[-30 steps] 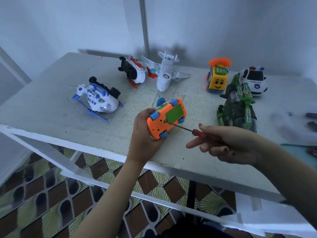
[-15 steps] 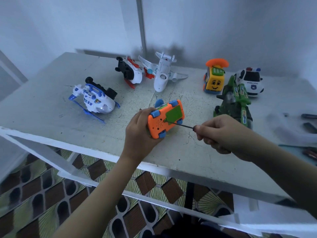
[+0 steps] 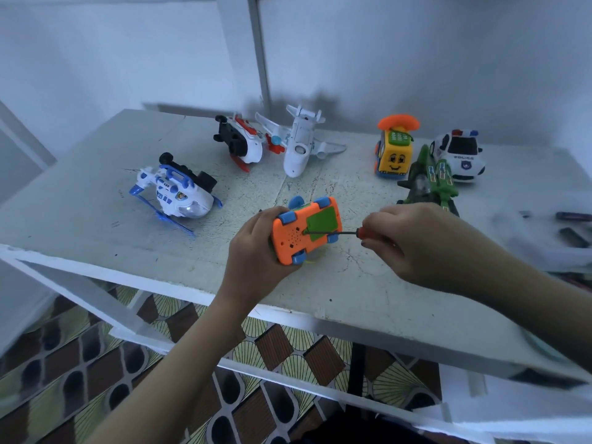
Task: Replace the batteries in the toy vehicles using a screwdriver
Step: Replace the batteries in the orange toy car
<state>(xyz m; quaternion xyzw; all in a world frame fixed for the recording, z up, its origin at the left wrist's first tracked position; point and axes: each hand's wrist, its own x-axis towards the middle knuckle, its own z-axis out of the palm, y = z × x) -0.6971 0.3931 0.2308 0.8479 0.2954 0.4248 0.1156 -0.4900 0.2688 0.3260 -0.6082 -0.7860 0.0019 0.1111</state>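
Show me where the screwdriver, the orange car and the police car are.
screwdriver [image 3: 346, 232], head view, on its thin dark shaft.
orange car [image 3: 292, 236], head view, on its orange underside by the speaker holes.
police car [image 3: 463, 160], head view, on its white bonnet.

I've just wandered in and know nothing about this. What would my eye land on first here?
The bright orange toy car near the front of the table, flipped wheels-up and gripped in the left hand. The right hand holds a thin screwdriver, its tip on the car's green underside panel. Behind lie more toys: a blue-and-white helicopter left, a white aeroplane at the back, a smiling yellow car right.
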